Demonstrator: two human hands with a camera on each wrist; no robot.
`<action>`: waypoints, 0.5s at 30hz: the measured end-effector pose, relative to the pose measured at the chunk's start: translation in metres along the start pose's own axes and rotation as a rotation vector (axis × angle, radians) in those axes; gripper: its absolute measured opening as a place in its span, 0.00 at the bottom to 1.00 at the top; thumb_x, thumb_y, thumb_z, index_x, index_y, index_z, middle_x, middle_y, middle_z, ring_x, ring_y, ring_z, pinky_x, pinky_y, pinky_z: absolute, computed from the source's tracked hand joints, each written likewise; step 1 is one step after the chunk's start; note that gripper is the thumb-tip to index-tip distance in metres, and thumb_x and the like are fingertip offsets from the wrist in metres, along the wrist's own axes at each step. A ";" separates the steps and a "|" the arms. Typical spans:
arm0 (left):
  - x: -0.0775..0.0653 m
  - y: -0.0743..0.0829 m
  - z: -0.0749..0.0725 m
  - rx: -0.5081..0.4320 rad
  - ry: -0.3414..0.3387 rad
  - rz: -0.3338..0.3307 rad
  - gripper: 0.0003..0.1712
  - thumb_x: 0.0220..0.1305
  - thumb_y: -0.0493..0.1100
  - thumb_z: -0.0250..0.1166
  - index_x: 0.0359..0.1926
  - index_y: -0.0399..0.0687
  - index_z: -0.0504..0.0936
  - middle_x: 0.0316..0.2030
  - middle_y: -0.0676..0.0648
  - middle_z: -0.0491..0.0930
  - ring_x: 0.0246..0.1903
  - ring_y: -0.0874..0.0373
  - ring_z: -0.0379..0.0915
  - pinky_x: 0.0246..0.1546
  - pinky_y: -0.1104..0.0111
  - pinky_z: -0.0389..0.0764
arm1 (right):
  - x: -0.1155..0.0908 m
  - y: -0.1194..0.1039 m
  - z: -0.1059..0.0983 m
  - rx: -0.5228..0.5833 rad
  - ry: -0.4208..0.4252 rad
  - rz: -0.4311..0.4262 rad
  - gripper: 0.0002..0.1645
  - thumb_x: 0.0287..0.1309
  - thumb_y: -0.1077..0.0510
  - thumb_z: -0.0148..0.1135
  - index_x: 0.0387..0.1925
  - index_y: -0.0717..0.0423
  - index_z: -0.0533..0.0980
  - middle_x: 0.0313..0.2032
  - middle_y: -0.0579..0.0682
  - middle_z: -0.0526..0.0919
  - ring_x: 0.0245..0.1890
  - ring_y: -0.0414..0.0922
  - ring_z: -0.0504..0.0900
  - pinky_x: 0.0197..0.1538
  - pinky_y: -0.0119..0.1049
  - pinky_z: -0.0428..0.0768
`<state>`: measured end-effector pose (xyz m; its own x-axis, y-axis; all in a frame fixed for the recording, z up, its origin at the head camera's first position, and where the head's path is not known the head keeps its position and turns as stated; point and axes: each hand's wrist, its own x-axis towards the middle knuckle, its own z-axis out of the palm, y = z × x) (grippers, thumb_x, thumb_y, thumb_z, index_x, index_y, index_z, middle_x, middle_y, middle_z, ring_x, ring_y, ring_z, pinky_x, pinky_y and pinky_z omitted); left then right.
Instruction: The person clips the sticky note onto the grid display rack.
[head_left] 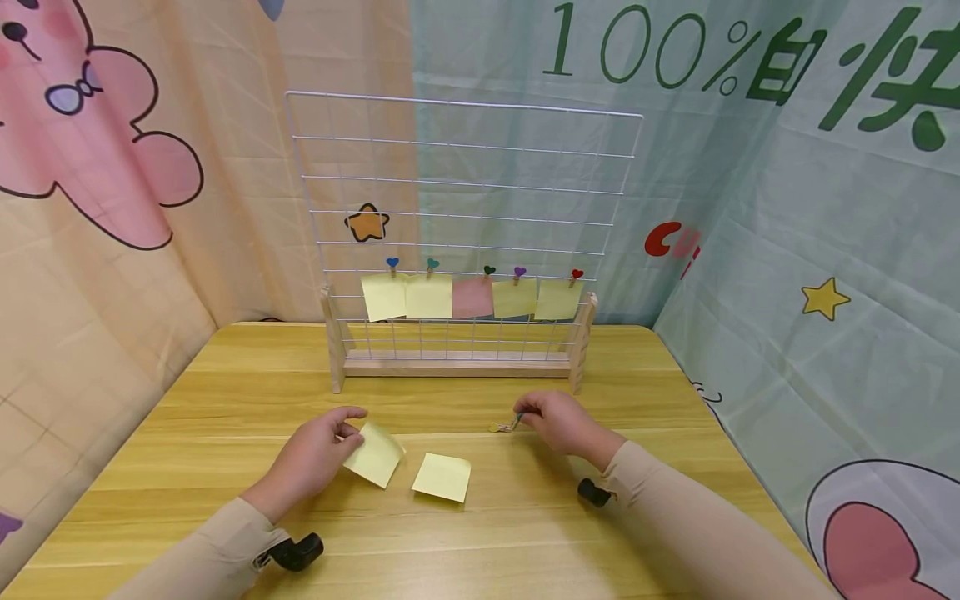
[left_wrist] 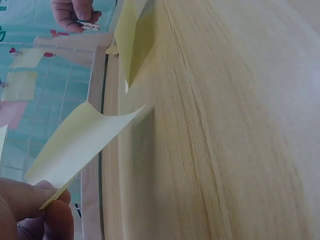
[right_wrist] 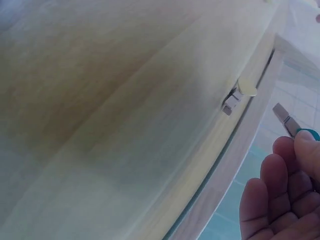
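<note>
Between its thumb and fingers my left hand (head_left: 315, 454) pinches a yellow sticky note (head_left: 378, 457) by one edge. The note is tilted and curved, its far corner close to the table in the left wrist view. A second yellow sticky note (head_left: 442, 477) lies just right of it. My right hand (head_left: 561, 423) pinches a small wooden clothespin (right_wrist: 287, 120) with a teal heart. Just beside those fingers, another clothespin (right_wrist: 235, 101) with a yellow decoration rests on the table.
Behind the hands stands a wire grid rack (head_left: 457, 367) on a wooden base. Several sticky notes hang in a row on it, four yellow and one pink (head_left: 472, 298), under heart clothespins (head_left: 577, 275). Printed curtains (head_left: 525, 200) enclose the wooden table (head_left: 517, 533).
</note>
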<state>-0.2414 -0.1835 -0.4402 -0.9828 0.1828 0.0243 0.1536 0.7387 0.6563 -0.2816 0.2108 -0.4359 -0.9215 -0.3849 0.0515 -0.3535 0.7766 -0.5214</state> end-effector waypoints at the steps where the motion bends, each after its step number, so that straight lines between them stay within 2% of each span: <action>1: 0.000 0.000 0.000 0.010 0.004 0.009 0.21 0.75 0.40 0.64 0.65 0.42 0.80 0.45 0.48 0.86 0.43 0.54 0.81 0.41 0.63 0.80 | 0.000 -0.001 0.000 0.007 0.003 0.007 0.08 0.73 0.63 0.63 0.46 0.56 0.86 0.43 0.47 0.89 0.43 0.41 0.86 0.48 0.42 0.86; 5: 0.003 0.001 -0.001 0.042 0.033 0.034 0.16 0.76 0.43 0.64 0.59 0.43 0.85 0.46 0.48 0.87 0.43 0.54 0.81 0.44 0.60 0.81 | 0.000 -0.005 -0.003 0.022 0.008 0.014 0.08 0.73 0.64 0.62 0.47 0.58 0.85 0.44 0.49 0.90 0.45 0.43 0.87 0.50 0.44 0.87; 10: 0.006 0.002 -0.001 0.026 0.062 0.032 0.11 0.77 0.44 0.63 0.52 0.46 0.88 0.46 0.48 0.88 0.43 0.55 0.80 0.45 0.61 0.81 | 0.001 -0.009 -0.005 0.043 0.025 0.021 0.09 0.73 0.64 0.62 0.49 0.59 0.85 0.45 0.50 0.90 0.45 0.43 0.87 0.48 0.43 0.87; 15: 0.010 0.003 -0.002 0.018 0.085 0.040 0.10 0.77 0.44 0.63 0.49 0.48 0.88 0.45 0.49 0.88 0.41 0.56 0.78 0.44 0.62 0.80 | 0.003 -0.011 -0.006 0.053 0.032 0.039 0.15 0.74 0.63 0.61 0.57 0.63 0.83 0.49 0.53 0.90 0.45 0.44 0.88 0.45 0.39 0.86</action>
<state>-0.2511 -0.1807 -0.4361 -0.9808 0.1575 0.1147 0.1943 0.7438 0.6396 -0.2815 0.2047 -0.4248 -0.9395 -0.3378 0.0571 -0.3088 0.7627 -0.5682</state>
